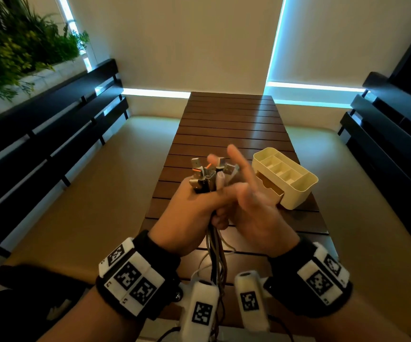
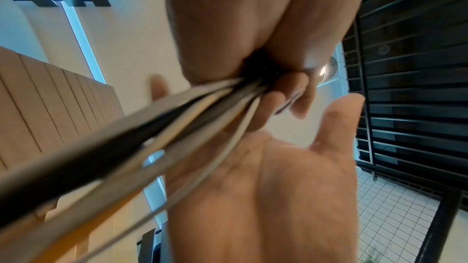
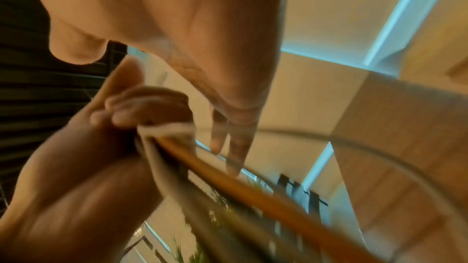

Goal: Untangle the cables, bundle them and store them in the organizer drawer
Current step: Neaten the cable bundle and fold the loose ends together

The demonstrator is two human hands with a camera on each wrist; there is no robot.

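Left hand: the left hand is a fist wrapped round the cable bundle, held upright above the near half of the desk; in the left wrist view its curled fingers close over the strands.
Right hand: the right hand sits just at 3 o'clock of the left, fingers spread and mostly straight, one finger pointing up beside the plugs; it grips nothing, and whether a fingertip touches a plug cannot be told through the blur.
Cable bundle: black, white, grey and orange cables, with the USB plugs fanned out above the fist; the loose tails hang below it toward the near desk edge.
Organizer: the cream organizer stands at 2 o'clock of the hands, close to the right desk edge, its top compartments open upward; the small drawer on its near-left face is pulled out, just beside the right hand.
Open room: the slatted desk runs bare toward 12 o'clock beyond the hands; the strip at 9 o'clock of the fist, up to the left desk edge, is narrow.
Surroundings: dark slatted benches flank the desk at 9 and 3 o'clock, well apart from it.
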